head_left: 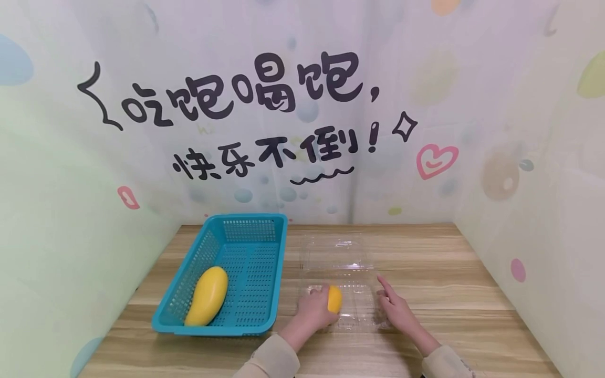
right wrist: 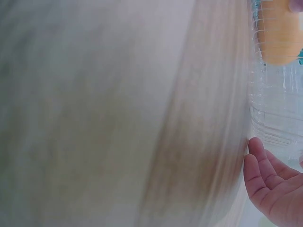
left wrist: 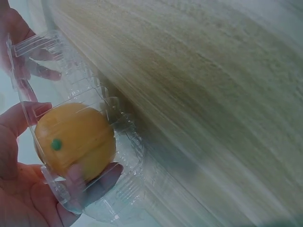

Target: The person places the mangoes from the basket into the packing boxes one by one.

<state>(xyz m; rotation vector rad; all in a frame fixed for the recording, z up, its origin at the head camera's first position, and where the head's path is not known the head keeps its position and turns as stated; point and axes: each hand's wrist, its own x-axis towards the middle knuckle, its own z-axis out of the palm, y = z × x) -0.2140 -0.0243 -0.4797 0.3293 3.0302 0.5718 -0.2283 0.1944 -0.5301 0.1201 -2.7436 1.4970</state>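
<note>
My left hand [head_left: 314, 308] grips a toy orange [head_left: 335, 299] with a small green stem dot, inside the left part of a clear plastic clamshell box [head_left: 356, 304]. In the left wrist view, thumb and fingers lie on opposite sides of the orange [left wrist: 78, 137], partly seen through the box wall. My right hand [head_left: 397, 311] is at the box's right side, index finger extended forward. Loosely bent fingers of the right hand [right wrist: 277, 194] lie by the box edge in the right wrist view; whether they press on it I cannot tell. The box's lid [head_left: 336, 252] lies folded back behind it.
A blue perforated basket [head_left: 282, 262] stands left of the box, holding a yellow toy mango [head_left: 208, 296]. Everything sits on a wood-grain table [head_left: 425, 257]. Printed wall sheets [head_left: 402, 199] enclose the table at the back and both sides.
</note>
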